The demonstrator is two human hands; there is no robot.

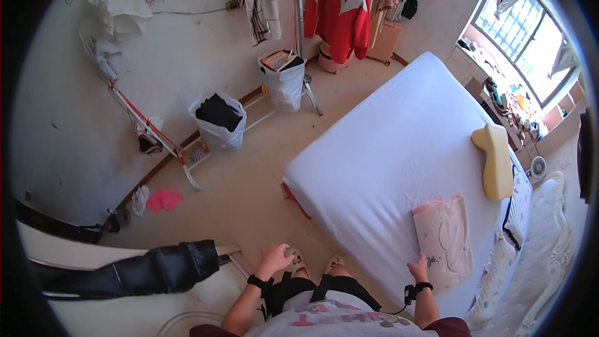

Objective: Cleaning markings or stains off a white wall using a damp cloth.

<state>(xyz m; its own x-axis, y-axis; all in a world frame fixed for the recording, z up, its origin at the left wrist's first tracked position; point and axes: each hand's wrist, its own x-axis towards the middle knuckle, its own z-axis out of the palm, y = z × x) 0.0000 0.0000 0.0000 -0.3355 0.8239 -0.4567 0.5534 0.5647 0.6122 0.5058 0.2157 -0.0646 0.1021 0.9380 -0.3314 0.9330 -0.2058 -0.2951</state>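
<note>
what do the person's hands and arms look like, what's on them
Both the left hand and right hand are bare, without gloves. Each wrist wears a black band, left and right, with a small dark device attached. A thin dark cable shows by the right one. The forearms are uncovered; dark maroon sleeves show at the lower edge.

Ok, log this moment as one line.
left hand: empty, over floor | right hand: open, at pink cloth's edge, contact unclear | cloth: on bed | yellow pillow: on bed

Maroon sleeves (453, 327); black wristbands (258, 283)
</note>
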